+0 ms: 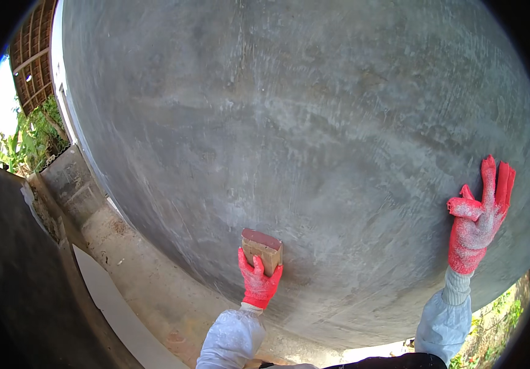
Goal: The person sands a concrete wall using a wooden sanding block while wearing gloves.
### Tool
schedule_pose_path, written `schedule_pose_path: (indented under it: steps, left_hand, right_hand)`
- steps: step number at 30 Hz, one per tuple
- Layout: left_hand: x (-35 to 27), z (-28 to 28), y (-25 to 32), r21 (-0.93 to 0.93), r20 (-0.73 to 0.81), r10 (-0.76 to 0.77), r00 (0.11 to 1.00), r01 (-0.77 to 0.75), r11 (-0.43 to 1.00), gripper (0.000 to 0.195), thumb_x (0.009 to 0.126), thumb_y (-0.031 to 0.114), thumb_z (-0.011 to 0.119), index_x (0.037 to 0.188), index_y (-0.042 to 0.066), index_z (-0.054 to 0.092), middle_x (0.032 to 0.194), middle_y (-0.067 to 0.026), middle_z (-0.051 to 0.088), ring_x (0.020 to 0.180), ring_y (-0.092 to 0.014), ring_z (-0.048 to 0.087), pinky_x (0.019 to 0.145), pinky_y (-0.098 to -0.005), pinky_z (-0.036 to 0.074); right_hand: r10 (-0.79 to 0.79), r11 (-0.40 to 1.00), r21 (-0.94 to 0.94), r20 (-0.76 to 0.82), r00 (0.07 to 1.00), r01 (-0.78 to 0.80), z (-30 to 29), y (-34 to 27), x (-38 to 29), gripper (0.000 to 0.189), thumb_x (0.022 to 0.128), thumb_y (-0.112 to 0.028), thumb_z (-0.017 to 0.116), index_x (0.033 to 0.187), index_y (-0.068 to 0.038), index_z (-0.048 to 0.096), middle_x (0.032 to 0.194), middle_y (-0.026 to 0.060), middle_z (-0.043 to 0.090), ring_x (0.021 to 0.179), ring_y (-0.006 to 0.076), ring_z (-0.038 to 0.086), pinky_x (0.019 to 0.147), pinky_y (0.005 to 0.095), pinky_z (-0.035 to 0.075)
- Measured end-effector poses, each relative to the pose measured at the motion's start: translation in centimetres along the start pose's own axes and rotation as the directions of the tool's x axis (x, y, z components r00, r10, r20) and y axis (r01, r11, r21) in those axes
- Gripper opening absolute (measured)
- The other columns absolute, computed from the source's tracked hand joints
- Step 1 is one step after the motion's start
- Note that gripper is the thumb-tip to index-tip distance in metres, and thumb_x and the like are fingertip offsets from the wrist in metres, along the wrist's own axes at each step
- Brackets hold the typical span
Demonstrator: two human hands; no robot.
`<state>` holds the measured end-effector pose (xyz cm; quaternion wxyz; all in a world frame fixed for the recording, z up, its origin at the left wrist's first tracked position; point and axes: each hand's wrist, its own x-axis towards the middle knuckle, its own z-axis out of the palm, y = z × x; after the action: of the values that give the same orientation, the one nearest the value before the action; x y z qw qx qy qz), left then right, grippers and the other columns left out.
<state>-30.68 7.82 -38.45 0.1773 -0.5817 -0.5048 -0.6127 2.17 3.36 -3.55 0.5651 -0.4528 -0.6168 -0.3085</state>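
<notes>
A grey plastered wall fills most of the head view, with pale streaks and darker patches on it. My left hand, in a red work glove dusted with white, grips a wooden sanding block faced with reddish sandpaper and holds it at the lower middle of the wall. On the right, my right hand, gloved the same way, rests on the wall with its fingers spread. It holds nothing. Both forearms wear light-coloured sleeves.
Below and to the left lies a concrete floor. A dark low wall stands at the far left, with a pale flat strip beside it. Plants and a tiled roof show at upper left, and greenery at lower right.
</notes>
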Motion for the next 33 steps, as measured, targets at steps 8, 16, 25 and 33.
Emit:
schedule_pose_path:
  steps: [8,16,25,33]
  left_hand:
    - [21.8,-3.7,5.6,-0.019,-0.16,-0.05,0.986,0.048,0.999,0.083,0.084,0.01,0.073,0.153,0.011,0.029,0.158,-0.0243,0.017,0.145,-0.043,0.023,0.115,-0.0482,0.026]
    - [-4.4,0.8,0.0,-0.103,0.085,-0.085,0.993,0.093,0.99,0.11,0.075,0.018,0.083,0.156,0.026,0.009,0.154,-0.0345,0.014,0.138,-0.056,0.025,0.106,-0.0624,0.032]
    - [20.8,-2.8,7.2,-0.029,-0.119,0.001,0.993,-0.005,1.0,0.091,0.081,0.012,0.077,0.155,0.016,0.024,0.156,-0.0296,0.015,0.141,-0.05,0.023,0.11,-0.0583,0.029]
    - [-2.3,1.0,1.8,-0.068,0.1,-0.018,0.995,0.025,0.997,0.112,0.072,0.016,0.085,0.155,0.025,0.011,0.151,-0.0372,0.016,0.137,-0.057,0.024,0.105,-0.0652,0.03]
  right_hand:
    - [0.048,0.999,-0.022,0.008,0.999,-0.048,-0.2,0.2,-0.3,0.075,0.061,-0.001,0.078,0.134,-0.008,0.06,0.151,0.0212,0.036,0.141,0.0346,0.037,0.086,0.0381,0.059]
    - [0.002,1.0,-0.005,-0.008,1.0,-0.002,-0.3,-0.4,0.2,0.073,0.06,-0.002,0.082,0.13,-0.005,0.061,0.145,0.0223,0.043,0.138,0.036,0.039,0.084,0.0372,0.061]
    - [-0.03,0.998,-0.061,0.003,1.0,0.03,-0.6,-0.2,0.0,0.075,0.058,0.002,0.083,0.13,-0.005,0.061,0.144,0.0201,0.043,0.139,0.0361,0.037,0.082,0.0349,0.062]
    - [-0.013,1.0,0.014,-0.011,1.0,0.013,-0.6,-0.7,0.4,0.074,0.059,0.0,0.085,0.128,-0.005,0.062,0.143,0.0217,0.044,0.137,0.038,0.039,0.082,0.0355,0.061]
